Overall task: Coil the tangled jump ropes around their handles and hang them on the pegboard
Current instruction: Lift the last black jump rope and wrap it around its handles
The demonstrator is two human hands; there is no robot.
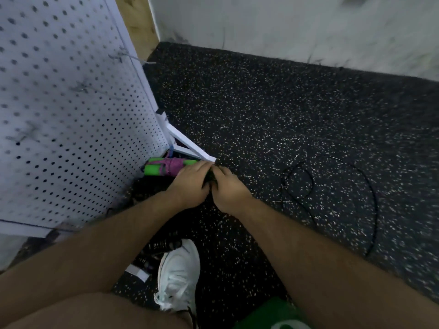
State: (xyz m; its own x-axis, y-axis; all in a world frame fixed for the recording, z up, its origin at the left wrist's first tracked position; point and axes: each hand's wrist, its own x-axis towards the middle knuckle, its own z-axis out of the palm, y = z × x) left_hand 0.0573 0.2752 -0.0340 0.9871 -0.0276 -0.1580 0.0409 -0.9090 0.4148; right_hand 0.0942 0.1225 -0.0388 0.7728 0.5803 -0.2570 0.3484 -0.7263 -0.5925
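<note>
Grips dark bundle (pixel 213 178) between left hand (pixel 190 184) and right hand (pixel 229 189), pressed together, fingers curled; bundle mostly hidden. Cannot trace rope (pixel 376 205), lying right, to it.

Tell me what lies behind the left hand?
A green-handled jump rope, purple cord wound round it, beside the pegboard. The left hand, gripping a dark bundle with the right hand, covers its right end.
</note>
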